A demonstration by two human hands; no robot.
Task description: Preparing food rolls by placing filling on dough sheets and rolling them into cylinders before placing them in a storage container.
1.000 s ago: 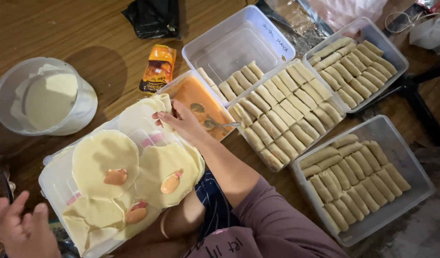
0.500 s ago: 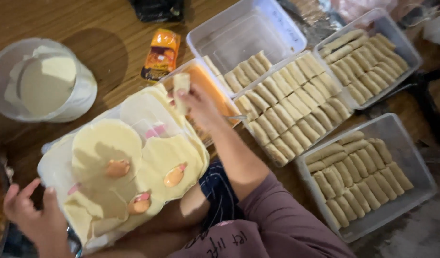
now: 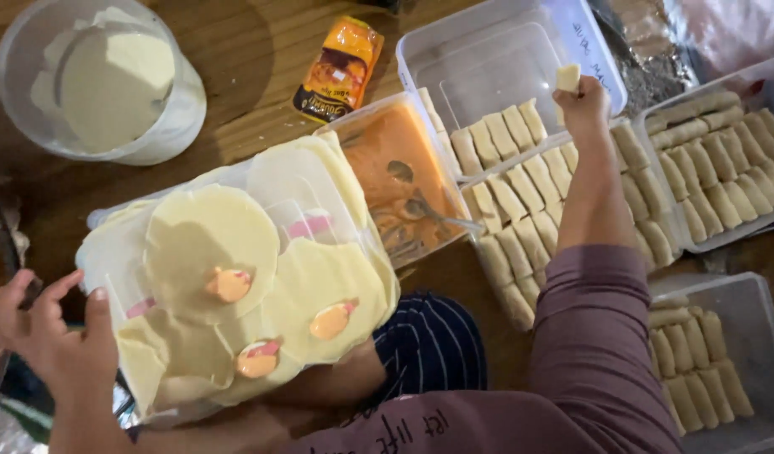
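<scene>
Head view: right hand [image 3: 584,105] pinches a pale rolled pastry stick [image 3: 568,77] over a clear plastic tub [image 3: 504,63].

That tub has a short row of matching rolls along its near edge. Fingers closed around the roll. Left hand [image 3: 50,336] loosely open, fingers spread, holding nothing, just beside a clear lidded box [image 3: 235,286] draped with round pale wrappers, three carrying dabs of orange-pink filling. Orange sauce tub with spoon [image 3: 404,181] sits between box and rolls, on wooden tabletop [image 3: 244,67].
</scene>
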